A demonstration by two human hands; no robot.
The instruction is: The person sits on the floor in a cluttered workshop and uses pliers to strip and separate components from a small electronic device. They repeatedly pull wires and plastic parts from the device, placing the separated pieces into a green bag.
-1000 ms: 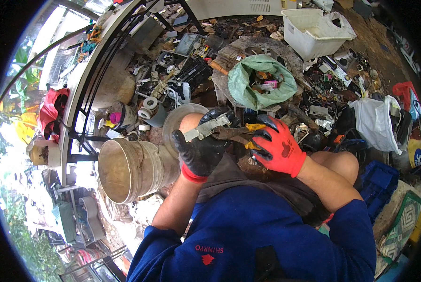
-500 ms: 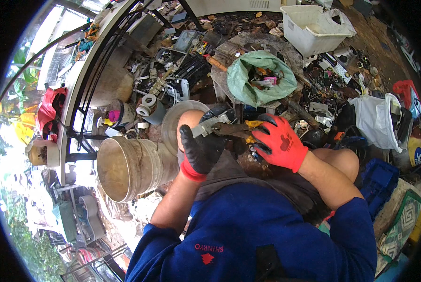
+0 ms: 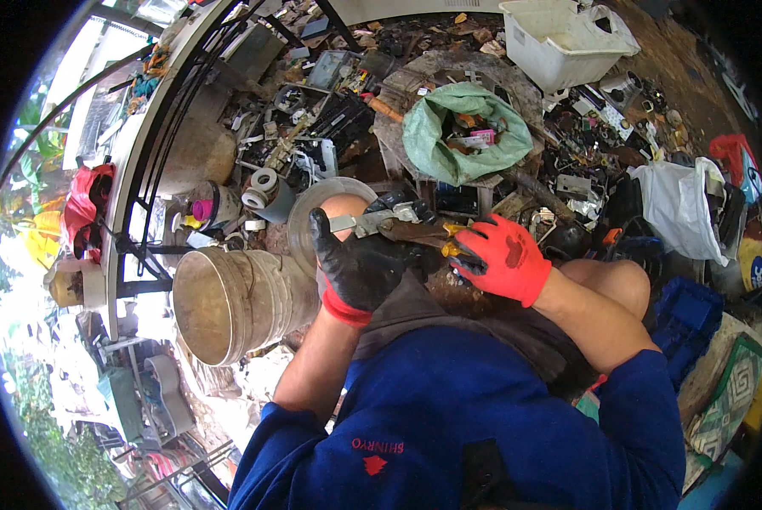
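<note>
Centre of the frame: the left hand (image 3: 360, 268), in a black glove with a red cuff, supports a metal piece (image 3: 369, 221). Its fingers are partly curled about the piece; the thumb stands raised and apart from them. The right hand (image 3: 504, 262), in a red glove with dark fingertips, has its fingers closed around the yellow handles of the pliers (image 3: 415, 233). The jaws of the pliers point left and meet the right end of the metal piece; their exact opening cannot be told. Left of centre: a bucket (image 3: 289, 297), tilted, its mouth facing left. Upper centre: an open green sack (image 3: 425, 153) on a low bench (image 3: 388, 136), with a pink item (image 3: 483, 136) inside. Upper right: a white crate (image 3: 541, 61). Right: a white bag (image 3: 674, 204), and below it a blue tray (image 3: 687, 319).
</note>
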